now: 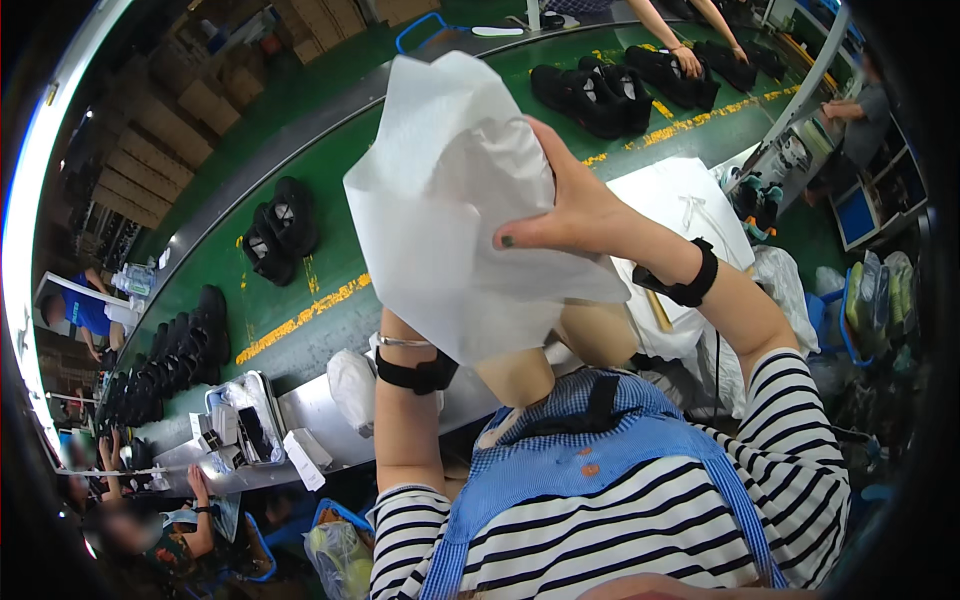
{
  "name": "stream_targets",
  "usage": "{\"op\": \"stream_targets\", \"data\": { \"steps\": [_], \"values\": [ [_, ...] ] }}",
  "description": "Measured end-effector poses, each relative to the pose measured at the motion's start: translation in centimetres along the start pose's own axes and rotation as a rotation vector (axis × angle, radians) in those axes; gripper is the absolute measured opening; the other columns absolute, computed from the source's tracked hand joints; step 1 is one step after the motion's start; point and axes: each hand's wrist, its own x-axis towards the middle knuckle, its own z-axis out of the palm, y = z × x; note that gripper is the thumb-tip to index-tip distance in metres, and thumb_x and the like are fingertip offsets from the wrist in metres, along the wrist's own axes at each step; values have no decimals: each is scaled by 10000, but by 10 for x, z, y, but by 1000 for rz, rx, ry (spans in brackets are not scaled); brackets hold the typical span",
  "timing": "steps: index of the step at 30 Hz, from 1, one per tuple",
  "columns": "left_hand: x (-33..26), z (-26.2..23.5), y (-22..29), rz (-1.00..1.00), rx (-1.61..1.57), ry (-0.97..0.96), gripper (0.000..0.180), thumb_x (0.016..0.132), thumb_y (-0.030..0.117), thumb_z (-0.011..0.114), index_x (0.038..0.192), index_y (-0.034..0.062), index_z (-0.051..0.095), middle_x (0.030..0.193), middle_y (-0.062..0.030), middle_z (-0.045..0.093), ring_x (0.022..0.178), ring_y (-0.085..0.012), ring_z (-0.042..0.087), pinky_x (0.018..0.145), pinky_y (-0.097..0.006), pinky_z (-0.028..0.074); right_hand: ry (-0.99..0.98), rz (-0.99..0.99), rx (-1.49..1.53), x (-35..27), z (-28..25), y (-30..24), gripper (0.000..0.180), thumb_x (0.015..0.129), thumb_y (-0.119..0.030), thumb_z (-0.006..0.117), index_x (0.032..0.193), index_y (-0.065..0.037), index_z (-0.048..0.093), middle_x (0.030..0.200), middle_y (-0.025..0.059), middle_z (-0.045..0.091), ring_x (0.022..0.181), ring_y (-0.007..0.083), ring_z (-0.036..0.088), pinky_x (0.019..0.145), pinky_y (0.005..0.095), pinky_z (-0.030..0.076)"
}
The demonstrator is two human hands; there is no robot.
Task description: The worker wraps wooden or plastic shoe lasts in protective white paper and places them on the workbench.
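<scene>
A large crumpled sheet of white paper (450, 200) is held up in front of me. My right hand (565, 205) grips its right side, thumb on the near face and fingers around the far side. My left forearm (408, 420) rises behind the sheet, which hides my left hand, so its fingers do not show. Two rounded tan pieces (520, 376) show below the paper, close to my apron; I cannot make out what they are. More white sheets (690, 200) lie stacked to the right of the paper.
Black shoes stand on the green conveyor: a pair (280, 230) at left, a row (170, 360) farther left, several (600, 95) at far right, where another person's hands (687, 62) touch them. A tray (262, 415) of small items sits on the metal ledge.
</scene>
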Motion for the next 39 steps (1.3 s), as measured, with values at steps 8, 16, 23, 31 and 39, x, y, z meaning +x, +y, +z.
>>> {"op": "stream_targets", "data": {
  "steps": [8, 16, 23, 31, 39],
  "values": [
    [49, 24, 61, 363, 375, 552, 293, 959, 176, 457, 1168, -15, 532, 964, -96, 608, 877, -151, 591, 832, -292, 482, 450, -3, -301, 12, -44, 19, 1067, 586, -334, 828, 1412, -74, 203, 1240, 168, 521, 1126, 291, 527, 962, 355, 405],
    [75, 5, 53, 99, 31, 284, 306, 938, 121, 485, 1207, -18, 523, 1071, -76, 593, 905, -124, 588, 848, -265, 475, 224, -181, -108, 8, -50, -9, 1077, 568, -327, 851, 1407, -65, 229, 1241, 155, 515, 1153, 255, 497, 976, 345, 382],
    [36, 41, 53, 71, 217, -23, 246, 900, 143, 547, 1071, -31, 580, 914, -36, 631, 772, -91, 586, 696, -259, 497, -6, -161, -31, -12, -23, -13, 1076, 606, -235, 851, 1442, -78, 193, 1368, 128, 403, 1253, 212, 391, 1040, 334, 305],
    [21, 64, 71, 34, 137, -106, 251, 896, 159, 560, 1054, -34, 588, 884, -31, 630, 760, -85, 577, 685, -257, 490, -189, -128, 491, 20, -74, -19, 749, 873, -508, 535, 1378, 2, 319, 1244, 143, 524, 1144, 199, 508, 955, 331, 398],
    [-3, 64, 92, -42, 67, -105, 258, 892, 175, 572, 1038, -37, 596, 854, -26, 629, 748, -78, 568, 675, -255, 484, 27, -58, -126, 6, -76, -44, 285, 937, -250, 493, 1058, -65, 672, 935, 43, 668, 869, 92, 589, 788, 227, 461]
  ]
}}
